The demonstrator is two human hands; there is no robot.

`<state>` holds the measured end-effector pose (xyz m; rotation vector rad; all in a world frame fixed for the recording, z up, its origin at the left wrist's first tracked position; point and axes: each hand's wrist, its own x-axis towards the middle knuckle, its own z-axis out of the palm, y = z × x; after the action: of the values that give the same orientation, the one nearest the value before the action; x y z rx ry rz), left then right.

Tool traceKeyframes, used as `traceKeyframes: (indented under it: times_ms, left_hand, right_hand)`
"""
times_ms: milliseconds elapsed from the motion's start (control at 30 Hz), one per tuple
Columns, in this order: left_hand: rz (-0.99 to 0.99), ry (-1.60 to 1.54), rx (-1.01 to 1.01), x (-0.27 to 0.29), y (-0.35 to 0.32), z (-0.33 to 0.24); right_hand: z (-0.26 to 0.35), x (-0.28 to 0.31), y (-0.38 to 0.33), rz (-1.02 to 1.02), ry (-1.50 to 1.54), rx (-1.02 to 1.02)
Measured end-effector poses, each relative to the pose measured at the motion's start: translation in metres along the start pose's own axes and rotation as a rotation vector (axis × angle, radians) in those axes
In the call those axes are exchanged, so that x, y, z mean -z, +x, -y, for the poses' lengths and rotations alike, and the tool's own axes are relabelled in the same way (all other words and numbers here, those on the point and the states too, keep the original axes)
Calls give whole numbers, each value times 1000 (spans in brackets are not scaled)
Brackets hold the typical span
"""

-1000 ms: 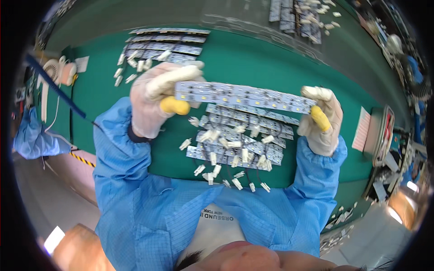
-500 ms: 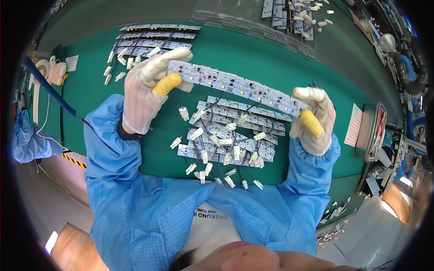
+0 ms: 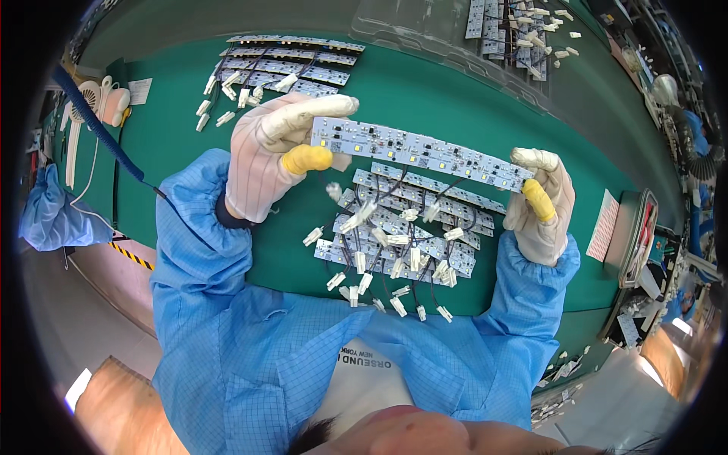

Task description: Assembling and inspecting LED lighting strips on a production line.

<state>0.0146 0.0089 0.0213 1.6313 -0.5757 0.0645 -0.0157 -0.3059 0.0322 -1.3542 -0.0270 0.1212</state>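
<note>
A long white LED circuit board (image 3: 421,154) is held up by its two ends above the green mat. My left hand (image 3: 277,152), gloved with a yellow cover on the thumb, pinches its left end. At the other end my right hand (image 3: 543,201), gloved the same way, grips the board between thumb and fingers. Small chips and yellowish LEDs show on the face turned up. Below it lies a pile of similar boards (image 3: 334,250) with dark wires and white plug connectors (image 3: 398,306). A white connector (image 3: 334,191) hangs blurred near my left hand.
Another stack of wired boards (image 3: 288,57) lies at the far left of the green mat (image 3: 197,136). A clear plastic tray (image 3: 455,57) with more boards (image 3: 504,30) is at the back. A blue coiled cord (image 3: 98,125) runs to my left sleeve. At right stands a lidded box (image 3: 631,235).
The held board's face has tilted further toward me, and its slope has flattened slightly. Both hands keep their grip. The whole view has shifted a little.
</note>
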Motion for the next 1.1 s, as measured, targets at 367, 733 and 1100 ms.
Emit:
traceKeyframes:
  times_ms: [367, 733, 1100]
  left_hand:
    - [-56, 203, 295, -1, 6, 15]
    - [128, -276, 203, 2, 0, 11]
    - [42, 201, 317, 3, 4, 19]
  right_hand:
    - [6, -3, -5, 196, -106, 41]
    - [-5, -2, 4, -23, -125, -29]
    - [-3, -7, -2, 138, -13, 77]
